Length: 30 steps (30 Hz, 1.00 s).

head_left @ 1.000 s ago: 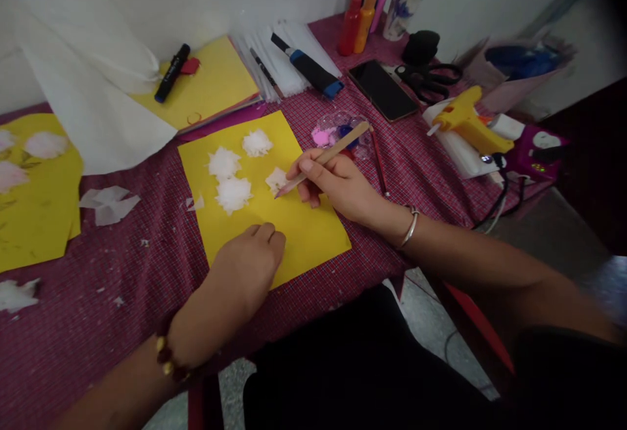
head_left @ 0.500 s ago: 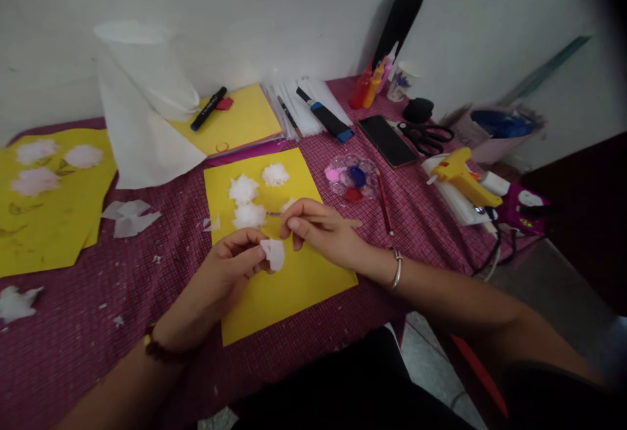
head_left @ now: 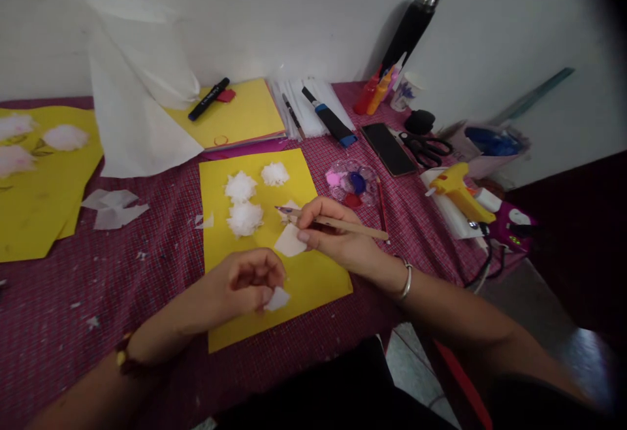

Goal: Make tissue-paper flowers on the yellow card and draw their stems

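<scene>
A yellow sheet (head_left: 255, 168) lies on the red checked tablecloth with three fluffy white tissue puffs (head_left: 241, 187) stuck near its top. My right hand (head_left: 337, 237) holds a wooden pencil (head_left: 343, 224) level, tip pointing left, and also pinches a white tissue piece (head_left: 290, 242) over the sheet. My left hand (head_left: 245, 281) is curled over the sheet's lower part with a small white tissue scrap (head_left: 277, 299) between its fingertips.
A paint palette (head_left: 351, 180) and red pencil (head_left: 381, 204) lie right of the sheet. Beyond are a phone (head_left: 388, 148), scissors (head_left: 425, 147), yellow glue gun (head_left: 455, 188), paint bottles (head_left: 375, 93), a marker (head_left: 209, 99) on yellow paper. White tissue paper (head_left: 132, 110) and another yellow sheet (head_left: 34, 188) sit left.
The tissue piece held between both hands has come apart: each hand now has a piece. My left hand drew back toward me; my right hand turned the pencil level.
</scene>
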Available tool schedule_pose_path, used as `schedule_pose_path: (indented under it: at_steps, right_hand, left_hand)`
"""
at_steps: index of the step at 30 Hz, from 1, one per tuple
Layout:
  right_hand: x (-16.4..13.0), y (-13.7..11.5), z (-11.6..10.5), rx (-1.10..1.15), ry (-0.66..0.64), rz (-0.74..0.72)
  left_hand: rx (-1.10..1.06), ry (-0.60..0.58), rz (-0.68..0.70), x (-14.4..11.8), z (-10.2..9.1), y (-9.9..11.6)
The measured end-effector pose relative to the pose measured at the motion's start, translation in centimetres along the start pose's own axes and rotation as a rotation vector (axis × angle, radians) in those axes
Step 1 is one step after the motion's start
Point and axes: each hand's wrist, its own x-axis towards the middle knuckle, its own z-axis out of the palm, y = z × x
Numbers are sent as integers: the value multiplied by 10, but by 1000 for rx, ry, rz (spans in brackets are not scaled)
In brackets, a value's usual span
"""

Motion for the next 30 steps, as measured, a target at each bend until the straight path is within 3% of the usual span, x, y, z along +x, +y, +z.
schedule_pose_path:
  at_steps: [2, 7, 10, 16, 21, 30]
  right_hand:
    - [-1, -2, -1, -25, -2, -20]
    - [-6, -3, 5, -234, -65, -95]
    - [-10, -4, 4, -253, -78, -114]
    - [-15, -6, -5, -255, -89, -326]
    - [-16, -7, -3, -313, -176, -327]
    - [-13, -4, -3, -357, -197, -286]
  left_hand:
    - [15, -7, -8, 3, 3, -1]
    - [-125, 376, 115, 12, 14, -2]
    - [-222, 495, 131, 14, 17, 1]
    - [-397, 561, 144, 13, 17, 0]
    - [-297, 557, 128, 13, 17, -2]
    - [-214, 592, 149, 14, 21, 3]
